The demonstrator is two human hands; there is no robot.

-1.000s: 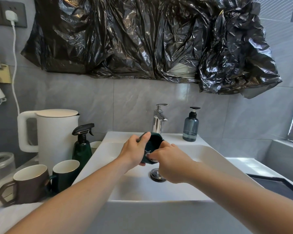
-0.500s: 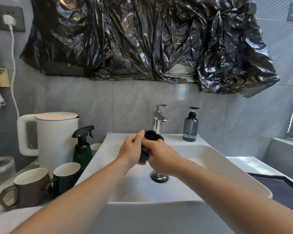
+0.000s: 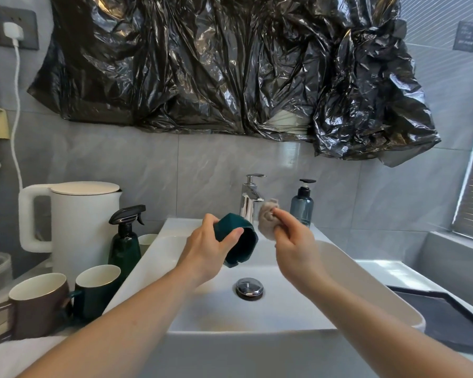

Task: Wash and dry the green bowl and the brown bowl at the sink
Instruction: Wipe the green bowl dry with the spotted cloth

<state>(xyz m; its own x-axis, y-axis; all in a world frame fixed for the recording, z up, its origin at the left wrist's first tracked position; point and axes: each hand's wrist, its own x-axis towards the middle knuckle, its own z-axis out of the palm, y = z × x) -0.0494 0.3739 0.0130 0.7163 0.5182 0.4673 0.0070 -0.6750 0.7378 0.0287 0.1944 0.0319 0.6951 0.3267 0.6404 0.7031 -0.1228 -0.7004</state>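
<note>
1. Since half a second ago our right hand [image 3: 295, 241] has pulled its wadded cloth [image 3: 268, 221] out of the green bowl [image 3: 236, 242]; they now sit apart.
2. Our left hand [image 3: 206, 249] clamps the bowl, tilted, above the sink [image 3: 366, 282]; right fingertips pinch the cloth.
3. Wet glaze could slip from that one-handed hold and chip against the basin.
4. The faucet [image 3: 250, 199] stands close behind, so a careless swing could knock it.

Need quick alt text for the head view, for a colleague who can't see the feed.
Over a white sink, the left hand holds a green bowl tilted sideways while the right hand pinches a crumpled grey cloth beside it. Two mugs stand left.
</note>
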